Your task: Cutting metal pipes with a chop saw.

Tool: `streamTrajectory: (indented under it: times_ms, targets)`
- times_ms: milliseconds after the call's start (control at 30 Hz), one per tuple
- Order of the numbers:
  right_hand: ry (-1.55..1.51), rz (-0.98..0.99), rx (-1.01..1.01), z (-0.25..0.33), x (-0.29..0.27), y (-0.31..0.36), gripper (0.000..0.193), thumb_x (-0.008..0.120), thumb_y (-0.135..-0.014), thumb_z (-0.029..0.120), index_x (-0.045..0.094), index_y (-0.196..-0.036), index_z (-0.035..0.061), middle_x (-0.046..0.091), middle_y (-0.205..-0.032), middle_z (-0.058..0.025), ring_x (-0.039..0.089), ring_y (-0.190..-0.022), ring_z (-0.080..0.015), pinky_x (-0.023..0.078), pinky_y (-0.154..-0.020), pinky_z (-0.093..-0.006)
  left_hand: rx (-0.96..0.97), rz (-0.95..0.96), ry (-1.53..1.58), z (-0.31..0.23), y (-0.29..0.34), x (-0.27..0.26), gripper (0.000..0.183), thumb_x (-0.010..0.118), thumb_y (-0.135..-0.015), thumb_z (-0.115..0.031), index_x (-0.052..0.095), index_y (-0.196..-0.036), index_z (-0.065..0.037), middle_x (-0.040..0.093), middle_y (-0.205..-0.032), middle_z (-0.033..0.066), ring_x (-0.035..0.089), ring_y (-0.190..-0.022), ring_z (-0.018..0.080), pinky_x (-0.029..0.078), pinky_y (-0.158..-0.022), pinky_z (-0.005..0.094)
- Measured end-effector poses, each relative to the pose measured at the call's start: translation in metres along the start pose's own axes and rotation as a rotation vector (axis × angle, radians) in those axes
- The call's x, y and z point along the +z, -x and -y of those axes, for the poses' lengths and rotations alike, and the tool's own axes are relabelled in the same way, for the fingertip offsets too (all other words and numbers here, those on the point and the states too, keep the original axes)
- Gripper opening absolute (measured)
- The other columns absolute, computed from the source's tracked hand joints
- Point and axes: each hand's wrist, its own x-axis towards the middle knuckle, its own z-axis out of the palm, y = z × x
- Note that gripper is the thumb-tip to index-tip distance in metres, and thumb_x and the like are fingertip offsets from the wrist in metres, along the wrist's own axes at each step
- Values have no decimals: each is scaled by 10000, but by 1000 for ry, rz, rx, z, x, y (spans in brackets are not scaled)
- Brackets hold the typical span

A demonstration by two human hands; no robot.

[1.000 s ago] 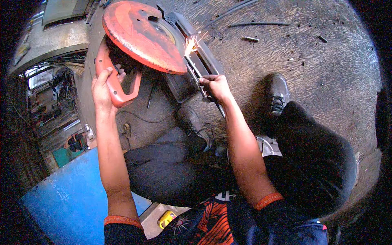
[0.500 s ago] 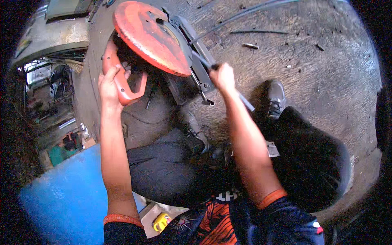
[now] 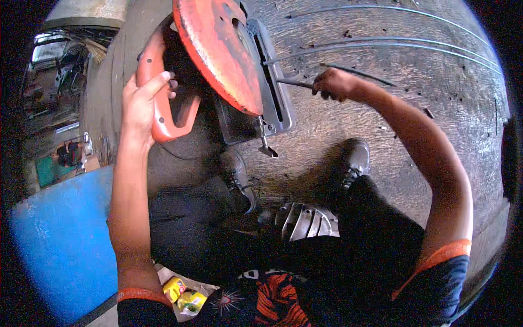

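A chop saw with a scuffed red blade guard (image 3: 220, 54) stands on the floor before me, its grey metal base (image 3: 279, 87) to the right of the guard. My left hand (image 3: 140, 106) is closed round the red D-shaped handle (image 3: 159, 103) at the saw's left, thumb over the top. To the right of the base, my right hand (image 3: 335, 84) pinches the outer end of a dark metal bar (image 3: 296, 83). The bar's other end meets the base. A small crank (image 3: 267, 150) juts from the front of the saw. The guard hides the blade.
Long thin rods (image 3: 381, 40) run across the floor at the far right; a short dark rod (image 3: 365, 75) lies behind my right hand. My shoes (image 3: 357, 158) flank the space before the saw. A blue panel (image 3: 60, 234) is at left, and yellow packets (image 3: 190, 301) lie by my lap.
My right hand has moved right, away from the saw's front, and the bar now points from the base toward it. My left hand stays on the handle. The view has shifted.
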Motion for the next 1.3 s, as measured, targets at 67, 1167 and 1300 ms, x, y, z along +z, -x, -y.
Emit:
streamTrajectory:
  times_ms: [67, 1167, 1300]
  targets:
    - [-164, 89, -67, -8, 18, -6, 287, 491, -876, 260, 656, -915, 29, 532, -640, -31, 477, -489, -104, 412, -413, -276, -3, 12, -11, -1, 1, 1, 297, 615, -833, -95, 551, -1105, 5, 609, -921, 76, 612, -770, 153, 502, -653, 276]
    - [-183, -91, -160, -7, 66, -28, 279, 562, -862, 251, 676, -926, 5, 593, -639, -29, 465, -479, -95, 384, -405, -264, -12, 0, -81, -2, 1, 0, 413, 588, -863, -186, 505, -1210, 22, 604, -1019, 88, 576, -792, 148, 479, -709, 254]
    - [-105, -145, -207, -8, 68, -28, 270, 573, -849, 240, 676, -895, -6, 613, -632, -51, 505, -499, -123, 435, -475, -299, -25, -16, -50, -2, 2, 4, 411, 585, -863, -181, 503, -1211, 22, 606, -1026, 99, 580, -795, 150, 484, -710, 261]
